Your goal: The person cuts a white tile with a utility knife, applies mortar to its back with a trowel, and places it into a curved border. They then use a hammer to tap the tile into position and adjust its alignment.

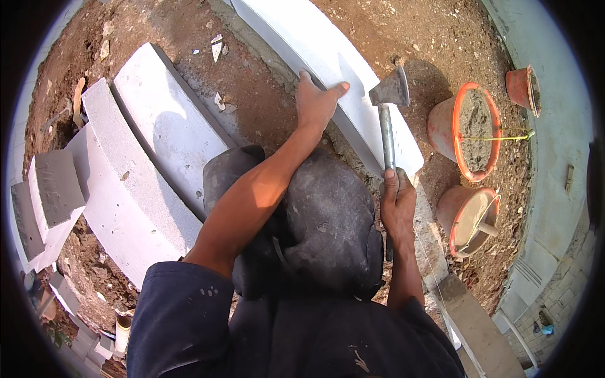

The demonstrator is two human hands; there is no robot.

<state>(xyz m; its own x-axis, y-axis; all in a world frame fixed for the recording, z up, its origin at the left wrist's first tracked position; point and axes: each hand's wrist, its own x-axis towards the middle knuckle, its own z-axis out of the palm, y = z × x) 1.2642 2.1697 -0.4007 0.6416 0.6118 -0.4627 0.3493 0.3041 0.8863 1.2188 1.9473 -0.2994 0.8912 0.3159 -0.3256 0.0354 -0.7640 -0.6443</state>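
Note:
My right hand (398,205) is closed around the metal handle of a mallet (387,135). The mallet's grey, flared head (391,88) is over the long white block (337,60) in front of me. My left hand (318,104) rests on the near edge of that block, thumb and forefinger spread apart; its other fingers are mostly hidden. The block lies on a strip of grey mortar (265,60) along the soil. My bent knees, in dark trousers (331,220), are between my arms.
More white blocks (167,104) lie to the left, with a smaller cut piece (57,189) beyond them. On the right are a mortar-filled bucket (463,131), another bucket (467,220) with a stick in it, and a small reddish bucket (523,91). A string (432,264) runs near my right forearm.

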